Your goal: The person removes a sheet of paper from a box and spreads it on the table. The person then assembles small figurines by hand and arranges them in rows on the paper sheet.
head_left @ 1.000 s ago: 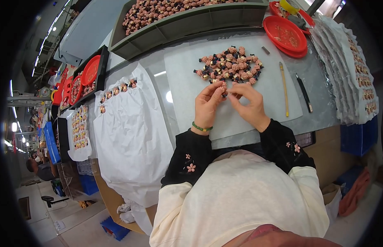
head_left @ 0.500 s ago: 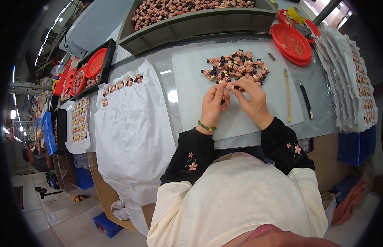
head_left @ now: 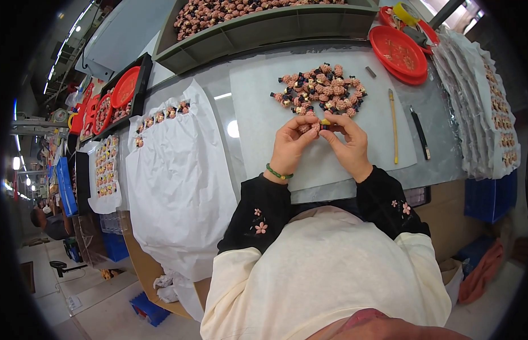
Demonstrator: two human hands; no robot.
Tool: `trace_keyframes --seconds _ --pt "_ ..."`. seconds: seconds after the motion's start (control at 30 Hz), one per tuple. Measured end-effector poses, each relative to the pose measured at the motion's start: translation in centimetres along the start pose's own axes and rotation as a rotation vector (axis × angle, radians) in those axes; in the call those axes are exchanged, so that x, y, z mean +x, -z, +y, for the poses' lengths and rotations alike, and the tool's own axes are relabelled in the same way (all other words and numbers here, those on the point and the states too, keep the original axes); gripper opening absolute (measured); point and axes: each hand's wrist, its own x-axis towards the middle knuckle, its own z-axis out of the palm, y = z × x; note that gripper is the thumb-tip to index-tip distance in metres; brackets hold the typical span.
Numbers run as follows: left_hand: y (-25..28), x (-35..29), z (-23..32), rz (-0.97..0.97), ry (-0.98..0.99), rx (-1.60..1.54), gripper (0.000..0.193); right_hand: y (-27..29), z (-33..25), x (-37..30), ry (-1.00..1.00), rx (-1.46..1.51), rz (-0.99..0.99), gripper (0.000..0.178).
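Observation:
Between my fingertips is a small figurine [head_left: 316, 127], knobbly pink with dark and yellow parts. My left hand [head_left: 291, 145] is closed in a pinch on its pink side. From the other side, my right hand [head_left: 351, 144] pinches near the yellow and dark part. The fingers hide much of it, and I cannot tell whether it is one piece or two touching. Just beyond my hands, a loose pile of similar figurines [head_left: 326, 85] lies on a white sheet [head_left: 258, 113].
A grey-green bin [head_left: 264, 37] full of figurines stands behind. At right lie a yellow stick [head_left: 394, 127], a black pen-like tool [head_left: 420, 136], red dishes [head_left: 397, 54] and stacked, wrapped sheets of figurines [head_left: 474, 107]. White paper [head_left: 179, 175] with a few figurines lies at left.
My hands have turned and drawn closer to my body, and both now meet round the figurine. More yellow shows on it. The whole view has shifted slightly.

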Motion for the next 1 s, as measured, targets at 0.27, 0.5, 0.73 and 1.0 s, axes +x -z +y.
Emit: trace_keyframes --seconds 0.27,0.5,0.73,1.0 --pt "-0.7 0.0 0.8 0.126 0.115 -0.181 0.026 0.5 1.1 0.0 -0.105 0.158 0.056 0.015" --pt "-1.1 0.0 0.0 0.005 -0.019 0.166 0.034 0.0 0.9 0.1 -0.187 0.242 0.013 0.012" --pt "-1.8 0.2 -0.5 0.028 -0.128 0.252 0.036 0.4 0.7 0.2 -0.351 0.391 0.033 0.026" --pt "-2.6 5.5 16.6 0.262 -0.830 0.690 0.029 0.9 0.0 0.3 -0.310 0.268 0.018 0.038"
